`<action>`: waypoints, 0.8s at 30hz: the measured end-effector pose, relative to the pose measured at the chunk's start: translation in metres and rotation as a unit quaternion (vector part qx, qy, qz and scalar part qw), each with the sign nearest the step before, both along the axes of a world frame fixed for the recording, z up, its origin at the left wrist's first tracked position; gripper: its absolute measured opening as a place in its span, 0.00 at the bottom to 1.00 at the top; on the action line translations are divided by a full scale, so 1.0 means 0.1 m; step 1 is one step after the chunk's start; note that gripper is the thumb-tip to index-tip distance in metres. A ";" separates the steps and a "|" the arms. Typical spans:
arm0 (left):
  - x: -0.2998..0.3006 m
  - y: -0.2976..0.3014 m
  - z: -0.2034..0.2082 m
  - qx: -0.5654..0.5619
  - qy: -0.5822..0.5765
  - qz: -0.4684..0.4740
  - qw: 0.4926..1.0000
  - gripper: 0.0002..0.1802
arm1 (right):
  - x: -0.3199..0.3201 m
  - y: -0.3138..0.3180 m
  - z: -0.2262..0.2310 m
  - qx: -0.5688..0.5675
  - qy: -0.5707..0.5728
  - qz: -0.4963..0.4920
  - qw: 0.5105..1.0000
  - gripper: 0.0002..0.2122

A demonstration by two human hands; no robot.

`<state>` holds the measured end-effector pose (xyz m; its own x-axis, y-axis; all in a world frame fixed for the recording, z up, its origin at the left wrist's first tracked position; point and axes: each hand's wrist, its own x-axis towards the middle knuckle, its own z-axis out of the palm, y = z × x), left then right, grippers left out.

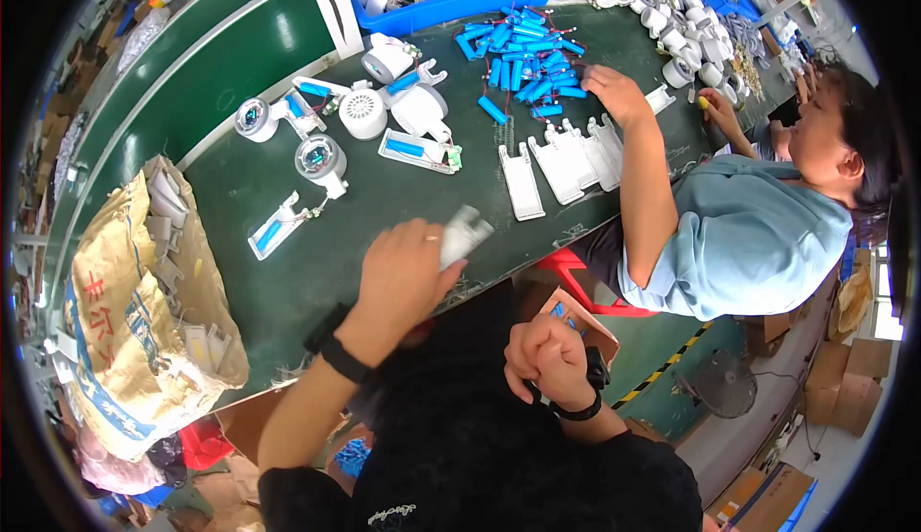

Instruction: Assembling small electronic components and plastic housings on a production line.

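Fingers and thumb of the left hand [398,268] pinch a white, blurred plastic piece [467,233], notched at its free end, which points forward and right along its slanting long axis, over the green table [221,215]. The right hand [552,352] has curled fingers; whether they pinch anything, I cannot tell.

A dark green table [384,191] runs beyond the hands. Ahead of the left hand [398,268] lies a white tray-shaped casing [443,159] with a blue cell in it; ahead and leftward sit round-headed white units [320,157], and left of it another open casing [275,232]. Ahead of the right hand [552,354] lie flat white panels [566,165], with heaped blue cells [523,47] beyond. Farther off, rightward, white round heads [680,71] are piled.
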<state>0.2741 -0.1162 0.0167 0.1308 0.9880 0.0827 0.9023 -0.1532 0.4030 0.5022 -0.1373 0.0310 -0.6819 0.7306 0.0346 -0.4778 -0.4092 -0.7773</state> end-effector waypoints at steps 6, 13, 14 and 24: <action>0.47 0.42 -0.08 0.017 -0.072 0.253 0.965 0.40 | -0.23 -0.05 0.00 0.026 -0.061 0.026 0.997 0.21; -0.19 -0.05 0.09 0.205 -0.049 0.231 0.950 0.11 | -0.16 0.08 -0.01 0.129 -0.181 0.000 0.975 0.15; -0.47 -0.16 0.09 0.238 -0.031 0.256 0.936 0.13 | -0.21 0.06 0.00 0.070 -0.164 -0.022 0.984 0.15; -1.59 -0.72 -0.33 0.116 0.024 0.329 0.937 0.35 | -1.39 0.72 0.57 -0.010 -0.014 -0.068 0.998 0.25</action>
<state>0.1149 -0.1881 -0.0168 -0.4910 0.8121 0.3153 0.8485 0.3637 0.3844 0.3631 -0.0651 0.0881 -0.5766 0.8170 0.0022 -0.5087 -0.3569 -0.7835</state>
